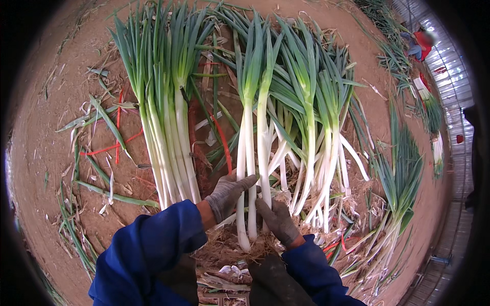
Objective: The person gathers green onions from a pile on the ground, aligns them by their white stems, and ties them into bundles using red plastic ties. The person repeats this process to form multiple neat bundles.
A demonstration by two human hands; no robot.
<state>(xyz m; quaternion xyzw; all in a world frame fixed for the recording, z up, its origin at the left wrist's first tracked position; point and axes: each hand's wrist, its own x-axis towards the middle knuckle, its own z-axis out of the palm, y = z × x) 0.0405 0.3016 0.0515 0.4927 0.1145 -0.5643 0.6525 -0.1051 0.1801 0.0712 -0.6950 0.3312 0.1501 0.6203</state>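
Note:
My left hand (pixel 229 197), in a grey knitted glove, is wrapped around the white shanks of a few long green onions (pixel 249 153). My gloved right hand (pixel 280 222) grips the lower shank of another long green onion (pixel 263 134) just beside them. Stringy roots (pixel 258 244) hang from the lower ends, close to my knees. On the left lies a neat row of long green onions (pixel 162 153), side by side with leaves pointing away from me. A looser heap of long green onions (pixel 325 153) rests to the right, its stalks crossing.
Red strapping strips (pixel 111 149) and torn leaves (pixel 109 122) litter the dirt floor (pixel 49 114). Another onion pile (pixel 398 183) lies farther right. Beyond it, a person in red (pixel 423 44) is near bundled onions (pixel 428 99) and a translucent corrugated wall (pixel 455 76).

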